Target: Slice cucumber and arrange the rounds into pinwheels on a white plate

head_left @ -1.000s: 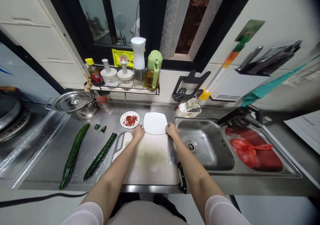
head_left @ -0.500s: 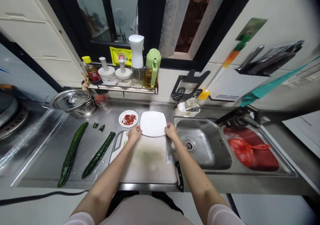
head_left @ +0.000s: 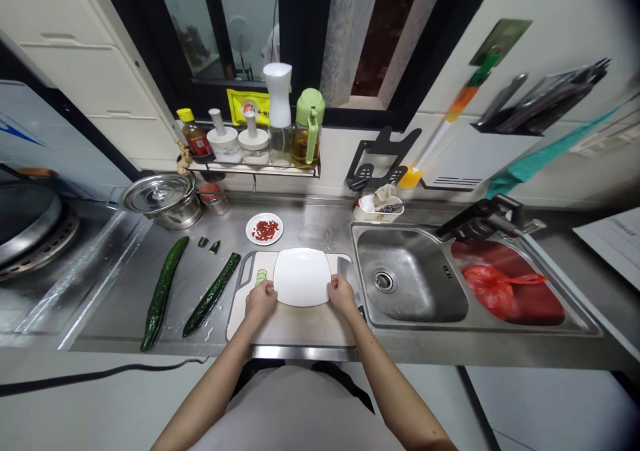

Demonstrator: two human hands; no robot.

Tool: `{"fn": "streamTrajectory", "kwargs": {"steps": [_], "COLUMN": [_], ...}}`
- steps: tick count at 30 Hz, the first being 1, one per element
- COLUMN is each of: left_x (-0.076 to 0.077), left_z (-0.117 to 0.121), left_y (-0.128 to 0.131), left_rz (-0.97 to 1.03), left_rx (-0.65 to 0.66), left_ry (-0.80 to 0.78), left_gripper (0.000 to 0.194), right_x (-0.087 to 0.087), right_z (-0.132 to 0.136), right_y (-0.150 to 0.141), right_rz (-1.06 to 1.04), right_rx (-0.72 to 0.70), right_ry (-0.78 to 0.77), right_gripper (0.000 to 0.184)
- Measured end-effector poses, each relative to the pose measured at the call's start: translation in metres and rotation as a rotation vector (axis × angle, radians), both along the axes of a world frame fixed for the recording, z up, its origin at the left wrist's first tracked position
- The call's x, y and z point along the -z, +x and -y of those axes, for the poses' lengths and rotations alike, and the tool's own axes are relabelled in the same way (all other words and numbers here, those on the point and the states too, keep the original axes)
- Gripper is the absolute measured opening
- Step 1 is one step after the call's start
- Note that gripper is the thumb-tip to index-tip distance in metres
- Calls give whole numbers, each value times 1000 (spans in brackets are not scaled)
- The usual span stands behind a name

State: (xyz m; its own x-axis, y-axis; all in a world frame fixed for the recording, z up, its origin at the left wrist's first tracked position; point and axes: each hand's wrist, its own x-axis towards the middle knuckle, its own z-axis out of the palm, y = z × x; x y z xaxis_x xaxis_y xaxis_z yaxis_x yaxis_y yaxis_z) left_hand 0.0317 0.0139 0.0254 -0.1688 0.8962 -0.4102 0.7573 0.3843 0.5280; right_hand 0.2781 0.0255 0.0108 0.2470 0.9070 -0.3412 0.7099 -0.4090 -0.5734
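The left hand and right hand each pinched one end of the white plate, its long axis lying crosswise between them, over the cutting board, as I saw it.

Steel counter, two cucumbers, two green stubs, lidded pot, red-lidded jar, small plate, pale tub, cutting board

Glossy metal sink; cutting board seemingly matt plastic.
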Motion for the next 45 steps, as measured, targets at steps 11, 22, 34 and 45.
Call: {"fn": "streamTrajectory", "kwargs": {"steps": [11, 22, 34, 45], "left_x": [0, 8, -1, 13], "left_z": [21, 24, 29, 46], "left_y": [3, 2, -28, -51], "left_rz": [-7, 7, 0, -206], "left_rx": [6, 23, 45, -96], "left_ry": [10, 17, 136, 151], "left_gripper": [21, 20, 32, 28], "right_x": [1, -9, -27, -18], "right_z": [21, 25, 23, 28], "right_y": [-3, -7, -1, -8], "right_rz": [47, 201, 261, 235], "right_rx": [-22, -70, -94, -115], "right_ry": [-44, -106, -122, -115], "right_gripper": [23, 24, 39, 35]}}
